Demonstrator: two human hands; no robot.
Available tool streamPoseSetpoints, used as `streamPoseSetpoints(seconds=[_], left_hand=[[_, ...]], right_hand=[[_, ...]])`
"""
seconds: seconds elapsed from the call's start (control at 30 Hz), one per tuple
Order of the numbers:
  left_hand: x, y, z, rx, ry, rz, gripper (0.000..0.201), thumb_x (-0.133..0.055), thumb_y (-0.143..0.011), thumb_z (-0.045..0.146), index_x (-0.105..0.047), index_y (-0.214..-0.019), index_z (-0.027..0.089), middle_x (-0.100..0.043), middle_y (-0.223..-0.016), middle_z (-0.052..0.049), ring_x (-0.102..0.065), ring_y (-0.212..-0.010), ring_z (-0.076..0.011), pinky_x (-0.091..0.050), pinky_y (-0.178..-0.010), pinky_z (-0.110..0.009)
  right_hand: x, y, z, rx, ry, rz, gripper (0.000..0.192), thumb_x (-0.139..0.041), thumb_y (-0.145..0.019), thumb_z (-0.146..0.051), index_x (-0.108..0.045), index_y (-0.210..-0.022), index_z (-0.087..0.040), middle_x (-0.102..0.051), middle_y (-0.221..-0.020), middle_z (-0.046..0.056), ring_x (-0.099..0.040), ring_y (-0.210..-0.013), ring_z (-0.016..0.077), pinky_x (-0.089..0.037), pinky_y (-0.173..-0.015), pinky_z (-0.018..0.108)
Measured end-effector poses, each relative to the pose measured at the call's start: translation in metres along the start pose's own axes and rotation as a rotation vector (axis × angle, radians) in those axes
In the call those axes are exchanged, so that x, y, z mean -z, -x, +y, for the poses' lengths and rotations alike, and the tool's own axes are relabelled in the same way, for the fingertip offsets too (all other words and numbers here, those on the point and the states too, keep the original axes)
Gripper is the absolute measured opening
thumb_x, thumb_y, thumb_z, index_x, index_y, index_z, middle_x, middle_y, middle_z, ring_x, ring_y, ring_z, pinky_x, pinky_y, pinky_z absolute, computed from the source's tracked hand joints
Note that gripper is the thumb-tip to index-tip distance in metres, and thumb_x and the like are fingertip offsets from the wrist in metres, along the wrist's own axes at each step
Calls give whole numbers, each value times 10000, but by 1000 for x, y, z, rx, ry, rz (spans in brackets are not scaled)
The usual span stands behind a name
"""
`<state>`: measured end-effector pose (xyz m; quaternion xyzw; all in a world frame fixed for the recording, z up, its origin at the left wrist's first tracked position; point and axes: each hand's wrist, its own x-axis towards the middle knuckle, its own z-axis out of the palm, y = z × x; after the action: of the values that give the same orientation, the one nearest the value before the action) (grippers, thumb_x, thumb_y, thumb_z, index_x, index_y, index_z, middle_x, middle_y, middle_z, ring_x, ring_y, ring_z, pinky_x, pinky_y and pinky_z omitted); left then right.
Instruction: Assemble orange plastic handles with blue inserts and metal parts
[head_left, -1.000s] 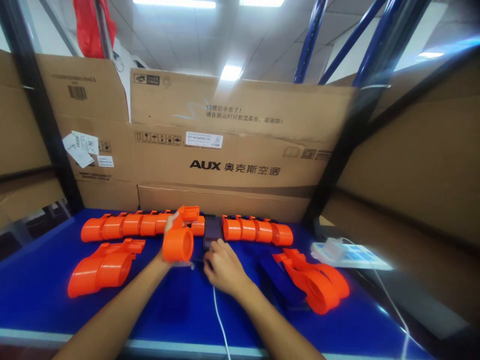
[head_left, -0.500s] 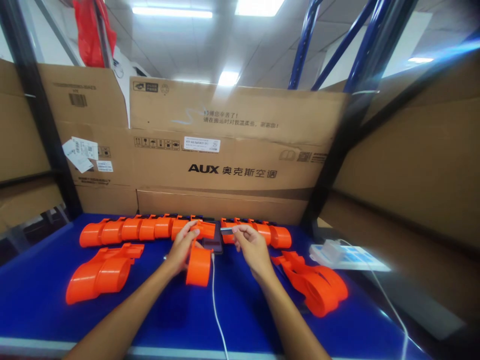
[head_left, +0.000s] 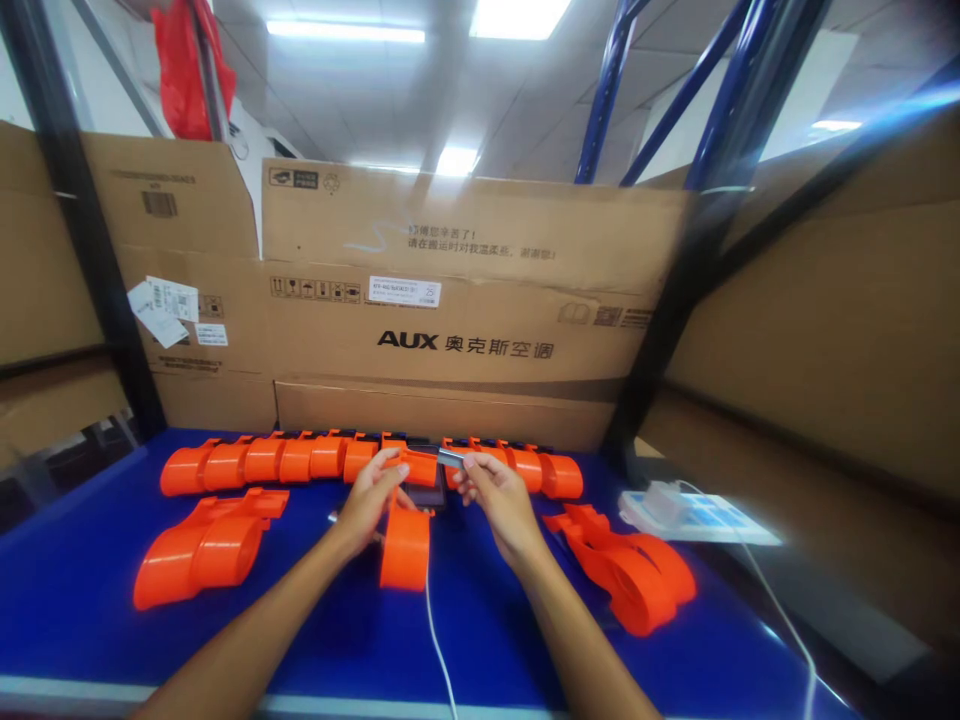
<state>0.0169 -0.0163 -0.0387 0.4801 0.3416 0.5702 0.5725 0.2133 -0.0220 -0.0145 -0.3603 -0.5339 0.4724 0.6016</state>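
We see two hands over the blue bench: the left hand [head_left: 369, 497] grips one orange plastic tube piece [head_left: 406, 530], the right hand [head_left: 496, 497] pinches one small grey part [head_left: 451, 458] just beside it.

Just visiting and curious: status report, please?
Left hand grips orange part. Right hand pinches small grey piece at its top. Phone behind; white cable below.

1. Worn on the head, looking forward and slightly down along both bare forearms.
2. Faces a wall of brown cardboard cartons [head_left: 465, 300] behind the blue tabletop [head_left: 97, 640], with ceiling lights above.
3. Close to the hands, left [head_left: 369, 497] and right [head_left: 501, 500], mid-frame.
4. Single view, wide-angled, edges bent and blurred.
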Motion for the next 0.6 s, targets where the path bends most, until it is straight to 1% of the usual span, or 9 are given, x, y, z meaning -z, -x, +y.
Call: streamPoseSetpoints(seconds=[0.17,0.27,0.47,0.6], left_hand=[[-1,3,2,38,39,18,768,-679,-756,520,-405,-1363,137,-663,-545,-22,-575,-414,-151,-380,-467,-205],[-3,5,4,59,82,26,772,-684,-752,505,-399,-1366,133,-659,-537,-18,-568,-404,-150,-385,-464,-208],[-7,6,5,41,159,64,786,-724,-718,463,-397,-1347,122,-673,-591,-5,-623,-453,-174,-436,-485,-233],[-7,5,4,40,186,41,742,-726,-723,436,-411,-1324,137,-678,-638,6,-624,-449,-166,-448,-487,-242]], right_hand=[[-1,1,-1,8,13,-11,323,-722,-788,-491,-661,-862,-183,-671,-741,34,-555,-594,122,-442,-522,229],[-1,1,0,20,28,-11,325,-714,-794,-497,-656,-870,-186,-672,-740,33,-555,-591,126,-445,-524,235],[2,-2,4,39,62,-15,344,-710,-783,-519,-638,-807,-184,-665,-714,29,-554,-580,128,-434,-498,231],[3,-5,7,38,84,-23,360,-704,-775,-536,-627,-791,-185,-660,-697,28,-559,-579,134,-435,-490,232]])
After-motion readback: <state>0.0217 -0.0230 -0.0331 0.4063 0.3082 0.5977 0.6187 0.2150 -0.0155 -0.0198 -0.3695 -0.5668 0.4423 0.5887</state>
